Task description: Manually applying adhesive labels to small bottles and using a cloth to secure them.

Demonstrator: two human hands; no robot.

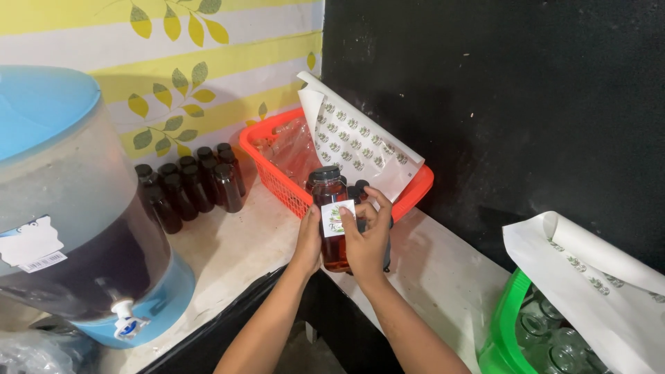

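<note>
Head view: both your left hand [308,235] and right hand [366,234] clasp the amber-filled, black-capped bottle [331,220]; press its white label [337,218] flat, edges aligned.

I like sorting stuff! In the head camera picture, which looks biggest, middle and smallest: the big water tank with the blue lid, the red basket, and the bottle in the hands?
1. Water tank: looks largest, though it is also nearest the camera.
2. Red basket: middle.
3. Bottle, held between the left hand and right hand: smallest.
</note>
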